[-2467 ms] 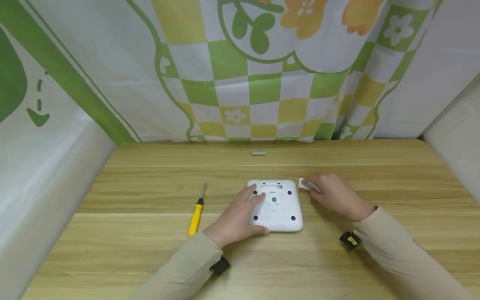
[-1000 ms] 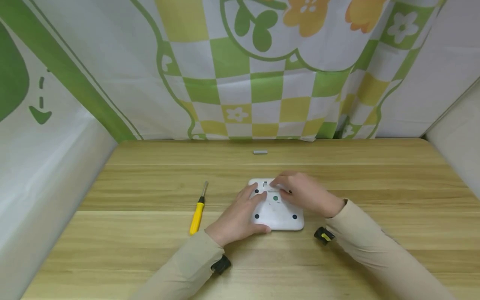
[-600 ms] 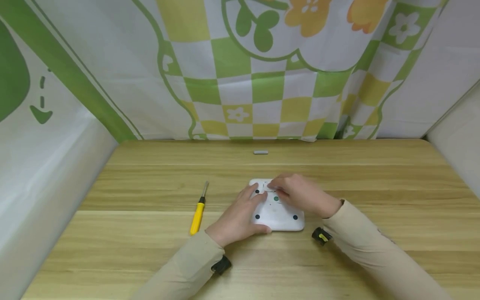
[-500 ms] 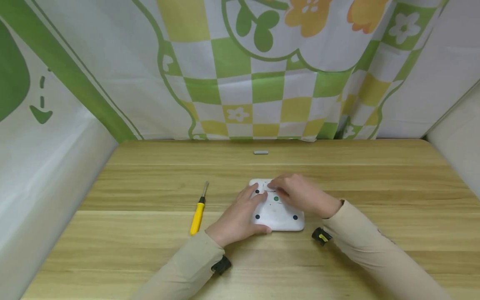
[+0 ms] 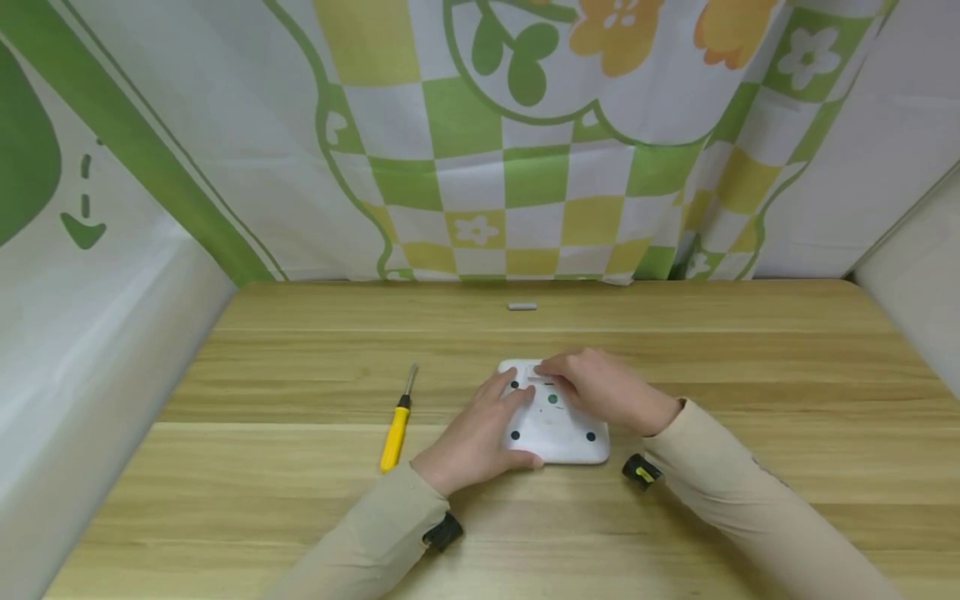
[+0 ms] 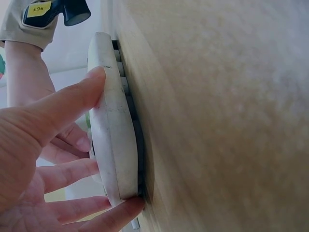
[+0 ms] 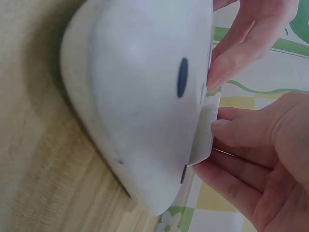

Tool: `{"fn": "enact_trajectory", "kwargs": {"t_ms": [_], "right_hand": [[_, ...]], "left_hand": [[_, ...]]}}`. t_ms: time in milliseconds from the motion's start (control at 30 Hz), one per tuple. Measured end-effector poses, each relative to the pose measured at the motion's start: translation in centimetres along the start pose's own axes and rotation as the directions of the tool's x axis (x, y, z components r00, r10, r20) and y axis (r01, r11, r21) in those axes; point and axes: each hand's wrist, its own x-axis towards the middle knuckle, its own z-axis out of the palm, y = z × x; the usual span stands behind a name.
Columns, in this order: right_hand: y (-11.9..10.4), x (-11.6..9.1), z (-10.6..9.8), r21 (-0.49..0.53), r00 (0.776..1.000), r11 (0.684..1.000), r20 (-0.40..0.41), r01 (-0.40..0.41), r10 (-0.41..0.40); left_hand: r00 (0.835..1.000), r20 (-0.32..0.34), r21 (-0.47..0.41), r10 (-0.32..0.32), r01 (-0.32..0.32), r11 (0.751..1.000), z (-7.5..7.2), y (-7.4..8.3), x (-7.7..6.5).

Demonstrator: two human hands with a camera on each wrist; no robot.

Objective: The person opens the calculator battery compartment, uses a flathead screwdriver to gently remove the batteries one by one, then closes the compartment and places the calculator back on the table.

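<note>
A white calculator [image 5: 558,446] lies face down on the wooden table; dark keys show along its underside in the left wrist view. My left hand [image 5: 472,442] grips it from the left, thumb on the near edge and the other fingers spread over its back and far side. Over the battery compartment, my right hand [image 5: 611,392] pinches a small white battery cover [image 7: 206,128] between thumb and fingers. The cover stands tilted up from the calculator's back in the right wrist view. The right fingers hide much of the compartment in the head view.
A screwdriver [image 5: 395,433] with a yellow handle lies to the left of the calculator. Behind the calculator, near the table's back edge, is a small grey cylinder [image 5: 522,307] like a battery. A patterned green and yellow curtain [image 5: 532,175] hangs behind the table.
My right hand has moved left, bringing the battery cover from beside the calculator onto its compartment. In the last half second the cover has shifted slightly. The left hand has stayed in place.
</note>
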Motion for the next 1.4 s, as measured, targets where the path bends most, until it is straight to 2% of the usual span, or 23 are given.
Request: {"fn": "enact_trajectory", "kwargs": {"t_ms": [267, 567, 900, 1400], "right_hand": [[0.1, -0.3, 0.6, -0.028, 0.998, 0.999, -0.052, 0.037, -0.039], [0.3, -1.4, 1.0, -0.045, 0.999, 0.999, -0.049, 0.017, -0.019], [0.1, -2.9, 1.2, -0.142, 0.997, 0.987, -0.026, 0.070, -0.075], [0.2, -3.1, 1.6, -0.172, 0.995, 0.981, -0.041, 0.087, -0.096]], "left_hand": [[1.000, 0.005, -0.009, -0.007, 0.007, 1.000, 0.0, 0.1, 0.0], [1.000, 0.004, 0.000, -0.007, 0.007, 1.000, 0.2, 0.0, -0.1], [1.000, 0.005, 0.007, -0.005, 0.005, 1.000, 0.1, 0.1, 0.1], [1.000, 0.001, 0.010, -0.007, 0.007, 1.000, 0.0, 0.1, 0.2]]}}
